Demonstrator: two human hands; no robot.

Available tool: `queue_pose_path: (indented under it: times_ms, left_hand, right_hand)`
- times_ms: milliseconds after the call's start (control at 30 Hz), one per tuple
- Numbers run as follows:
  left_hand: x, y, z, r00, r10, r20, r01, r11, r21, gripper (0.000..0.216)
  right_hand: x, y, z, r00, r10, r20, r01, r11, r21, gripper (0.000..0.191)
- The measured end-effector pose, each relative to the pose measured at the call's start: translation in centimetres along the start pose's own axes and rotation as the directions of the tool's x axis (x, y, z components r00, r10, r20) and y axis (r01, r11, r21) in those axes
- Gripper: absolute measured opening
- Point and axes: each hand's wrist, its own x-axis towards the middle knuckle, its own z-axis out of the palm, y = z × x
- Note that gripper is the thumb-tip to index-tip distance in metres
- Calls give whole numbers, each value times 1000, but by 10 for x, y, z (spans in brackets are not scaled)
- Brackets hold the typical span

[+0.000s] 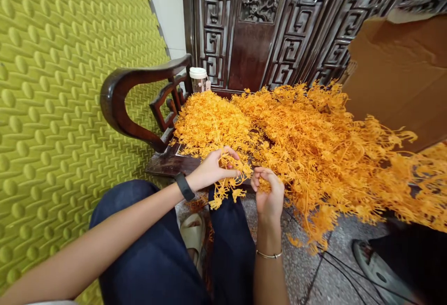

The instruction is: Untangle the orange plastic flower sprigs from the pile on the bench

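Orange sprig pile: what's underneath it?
A dark wooden seat shows at the left edge of the pile; the rest of it is covered. The pile's front overhangs the speckled floor.

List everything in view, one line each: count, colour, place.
carved bench: one, dark brown, ahead
orange sprigs: one big heap, orange, across the bench seat
sprig cluster: one, orange, between both hands
lidded cup: one, white lid, bench's back corner
padded mat: one, yellow-green, left
cardboard: one, brown, upper right
sandal: one, beige, floor, bottom centre
grey shoe: one, grey, lower right, another person's
cables: a few, black, floor lower right
left hand: one, black wristband, pinching the cluster
right hand: one, thin bracelet, closed on the cluster
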Motion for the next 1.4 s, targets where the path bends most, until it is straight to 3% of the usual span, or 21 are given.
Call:
queue_pose_path:
  times_ms: [233,467,667,833,1000,1200,1267,1400]
  left_hand:
    - [-4,2,-3,997,63,-39,-50,961,271,34]
    - [-7,-1,-10,986,168,-2,-154,910,385,31]
    - [-9,-2,-11,994,91,53,-106,871,480,32]
    - [-13,-5,-7,982,34,186,-111,898,425,29]
    - [-12,-8,-6,969,50,241,-136,926,353,18]
    - [-9,-5,-4,968,154,199,-216,914,342,6]
    - [-9,-3,-4,958,158,238,-222,937,270,6]
    - [-9,1,-7,944,139,300,-183,975,124,5]
  right_hand:
    - [1,3,1,999,-34,22,37,988,-152,19]
    - [-3,3,3,976,30,214,71,891,-449,24]
    - [-7,-4,5,938,14,346,199,795,-573,13]
    - [-6,-4,3,941,-35,337,224,810,-542,11]
    - [-4,0,0,956,-88,278,225,829,-512,14]
    - [-7,9,8,959,-162,232,250,866,-433,11]
    - [-8,12,11,977,-119,174,173,925,-337,12]
    - [-7,16,14,988,104,115,-101,994,-27,15]
